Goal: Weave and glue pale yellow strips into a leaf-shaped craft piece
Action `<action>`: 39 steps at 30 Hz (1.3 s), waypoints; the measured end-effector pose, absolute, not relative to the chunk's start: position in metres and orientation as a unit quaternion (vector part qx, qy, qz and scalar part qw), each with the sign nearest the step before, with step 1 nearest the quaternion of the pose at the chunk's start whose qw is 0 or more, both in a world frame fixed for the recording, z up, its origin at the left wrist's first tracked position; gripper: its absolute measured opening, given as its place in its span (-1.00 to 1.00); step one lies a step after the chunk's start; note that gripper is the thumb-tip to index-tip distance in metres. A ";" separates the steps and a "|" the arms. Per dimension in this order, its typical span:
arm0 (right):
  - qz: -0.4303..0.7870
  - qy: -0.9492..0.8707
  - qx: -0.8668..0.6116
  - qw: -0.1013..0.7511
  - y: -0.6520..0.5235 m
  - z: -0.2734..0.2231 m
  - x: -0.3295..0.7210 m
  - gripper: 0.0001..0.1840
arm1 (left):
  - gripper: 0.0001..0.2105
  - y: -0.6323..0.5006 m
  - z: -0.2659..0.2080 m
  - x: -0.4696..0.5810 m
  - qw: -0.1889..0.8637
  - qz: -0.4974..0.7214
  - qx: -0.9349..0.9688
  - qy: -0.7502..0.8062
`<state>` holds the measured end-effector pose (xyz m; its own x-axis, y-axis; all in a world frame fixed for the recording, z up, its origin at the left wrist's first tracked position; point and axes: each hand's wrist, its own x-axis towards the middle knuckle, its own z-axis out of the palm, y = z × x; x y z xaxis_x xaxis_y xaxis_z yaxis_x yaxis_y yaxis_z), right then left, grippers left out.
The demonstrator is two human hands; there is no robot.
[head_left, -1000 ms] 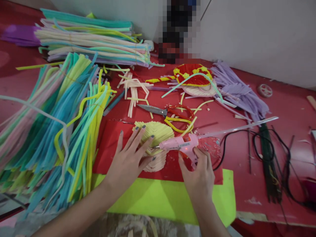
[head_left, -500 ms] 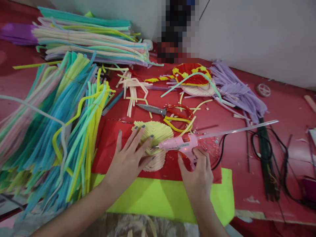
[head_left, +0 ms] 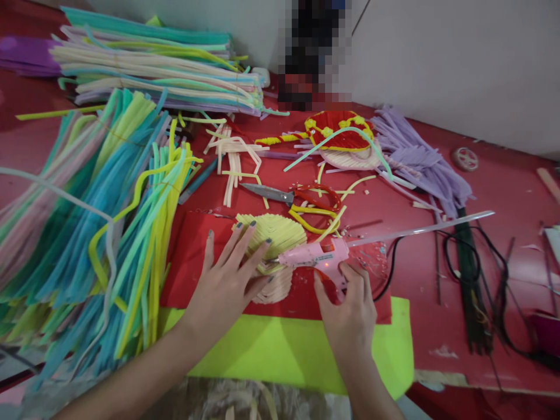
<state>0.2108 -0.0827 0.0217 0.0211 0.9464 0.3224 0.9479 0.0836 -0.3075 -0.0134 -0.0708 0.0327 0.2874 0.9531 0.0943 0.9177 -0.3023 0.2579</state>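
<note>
My right hand (head_left: 350,291) is wrapped round the handle of a pink hot glue gun (head_left: 312,255). A long clear glue stick (head_left: 420,233) sticks out of its back end. The gun's nozzle touches or nearly touches a ridged piece of pale yellow pipe cleaners (head_left: 280,233) set side by side. My left hand (head_left: 234,262) lies with fingers spread across the left side of that piece. A cream ridged part (head_left: 277,286) shows below it. Both parts rest on a red sheet (head_left: 196,245) over a lime green one (head_left: 262,350).
Scissors (head_left: 291,198) with red and yellow handles lie behind the piece. Bundles of coloured pipe cleaners (head_left: 126,163) crowd the left. A red and yellow fan-shaped craft (head_left: 339,131) and a lilac bundle (head_left: 406,151) lie at the back. A black cord (head_left: 503,280) loops on the right.
The whole view has shifted slightly to the left. Both hands and the glue gun keep nearly the same positions relative to the yellow piece.
</note>
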 end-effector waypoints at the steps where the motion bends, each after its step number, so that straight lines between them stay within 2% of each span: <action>1: 0.004 -0.700 -0.676 0.229 -0.083 0.022 0.210 -0.67 | -0.57 -0.071 0.032 -0.013 0.076 0.115 0.799 0.585; 39: 0.005 -0.642 -0.732 0.227 -0.081 0.025 0.223 -0.65 | -0.54 -0.073 0.031 -0.014 0.099 0.098 0.797 0.588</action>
